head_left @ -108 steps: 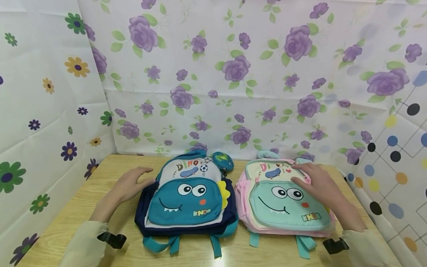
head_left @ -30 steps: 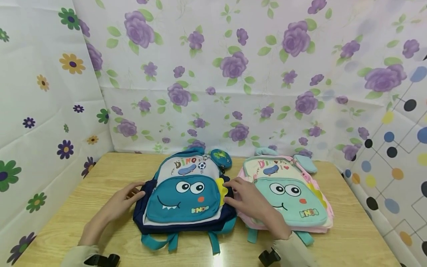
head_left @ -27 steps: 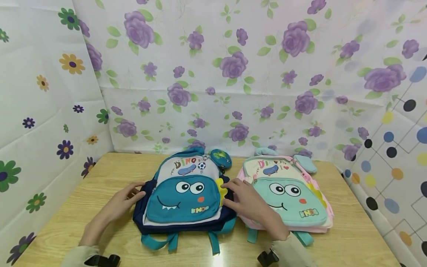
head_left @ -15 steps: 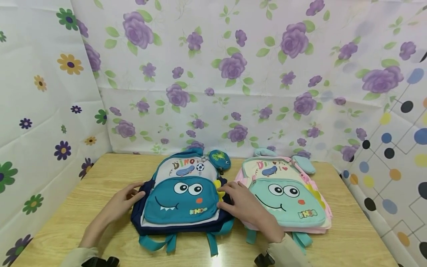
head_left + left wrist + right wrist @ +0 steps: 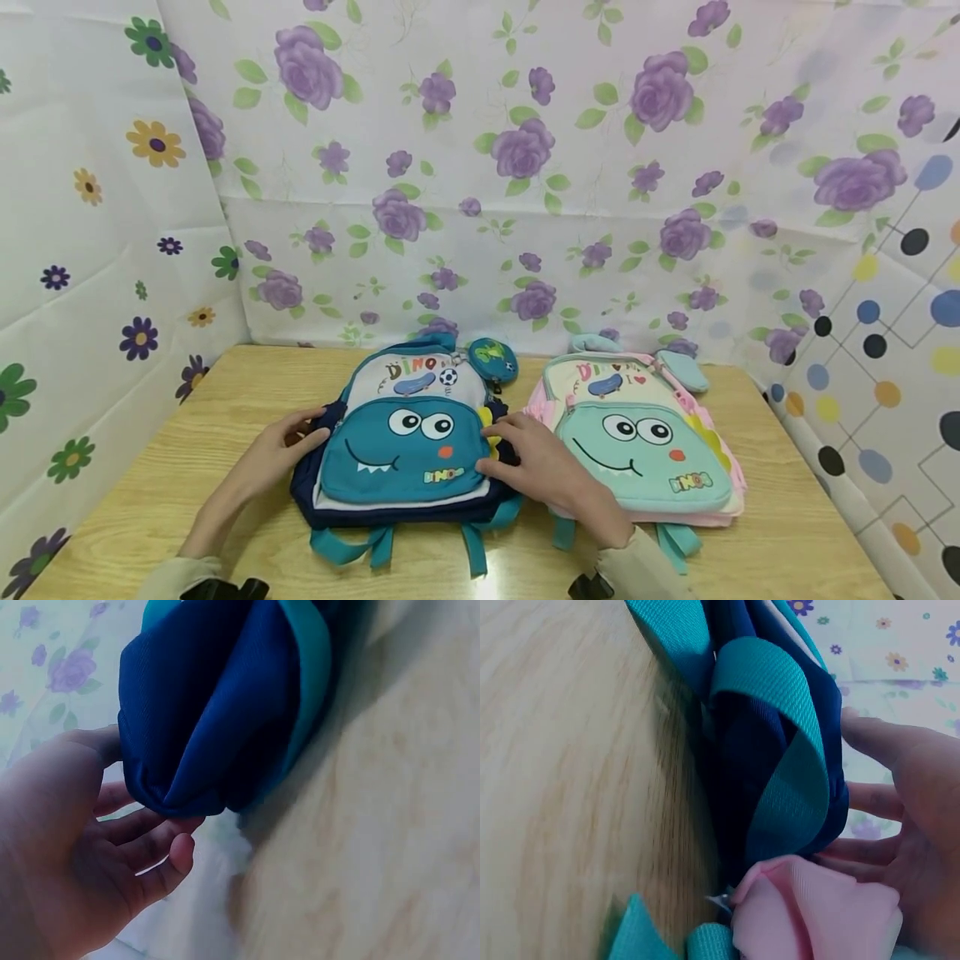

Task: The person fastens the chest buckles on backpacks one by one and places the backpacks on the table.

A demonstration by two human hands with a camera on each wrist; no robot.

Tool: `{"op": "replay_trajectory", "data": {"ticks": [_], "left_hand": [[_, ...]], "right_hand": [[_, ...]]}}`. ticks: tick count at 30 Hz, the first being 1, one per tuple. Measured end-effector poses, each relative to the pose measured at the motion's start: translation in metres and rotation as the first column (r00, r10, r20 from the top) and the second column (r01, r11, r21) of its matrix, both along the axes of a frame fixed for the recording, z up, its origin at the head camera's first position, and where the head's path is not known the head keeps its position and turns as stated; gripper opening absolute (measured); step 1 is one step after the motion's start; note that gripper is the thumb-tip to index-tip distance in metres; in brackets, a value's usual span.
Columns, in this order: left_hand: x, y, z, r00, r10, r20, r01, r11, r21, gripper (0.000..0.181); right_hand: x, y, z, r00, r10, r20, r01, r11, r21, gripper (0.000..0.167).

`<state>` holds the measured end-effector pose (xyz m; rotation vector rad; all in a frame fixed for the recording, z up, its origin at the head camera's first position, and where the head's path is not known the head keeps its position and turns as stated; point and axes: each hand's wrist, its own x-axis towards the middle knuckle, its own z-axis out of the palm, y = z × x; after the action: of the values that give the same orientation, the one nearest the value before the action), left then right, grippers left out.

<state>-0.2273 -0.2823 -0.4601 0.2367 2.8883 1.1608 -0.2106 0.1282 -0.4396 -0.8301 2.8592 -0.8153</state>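
A teal, navy and white dinosaur backpack (image 5: 401, 475) lies front up on the table, its straps toward me. My left hand (image 5: 273, 457) holds its left side. In the left wrist view the thumb is on one face of the navy side (image 5: 202, 705) and the fingers curl behind it. My right hand (image 5: 547, 460) grips the opposite side by the yellow spikes, with the thumb at the front pocket. In the right wrist view its lower fingers are partly hidden behind the bags. A pink and mint dinosaur backpack (image 5: 637, 483) lies right beside it, partly behind my right forearm.
Both bags lie on a wooden table (image 5: 187, 467). A round teal pouch (image 5: 492, 360) hangs at the blue bag's top right, and a mint pouch (image 5: 682, 371) at the pink one's. Flowered cloth (image 5: 450, 167) stands behind the table.
My right hand has left the pink backpack's top and moved left onto the blue one. My left hand has come against its left side. The blue backpack has shifted slightly left.
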Motion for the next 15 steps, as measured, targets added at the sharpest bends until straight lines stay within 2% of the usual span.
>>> {"op": "replay_trajectory", "data": {"ticks": [6,11,15], "left_hand": [[0.003,0.005,0.014,0.998,0.024,-0.060,-0.024,1.000,-0.014,0.060],[0.005,0.008,0.032,0.994,0.037,-0.103,-0.040,0.999,-0.027,0.058],[0.004,0.011,0.049,0.990,0.021,-0.138,-0.023,1.000,-0.012,0.054]], "right_hand": [[0.004,-0.009,0.005,1.000,0.007,0.007,-0.007,0.999,0.040,0.052],[0.004,-0.014,0.008,1.000,0.007,0.028,-0.008,0.999,0.052,0.050],[0.003,-0.015,0.009,1.000,0.015,0.026,-0.016,0.998,0.054,0.049]]}}
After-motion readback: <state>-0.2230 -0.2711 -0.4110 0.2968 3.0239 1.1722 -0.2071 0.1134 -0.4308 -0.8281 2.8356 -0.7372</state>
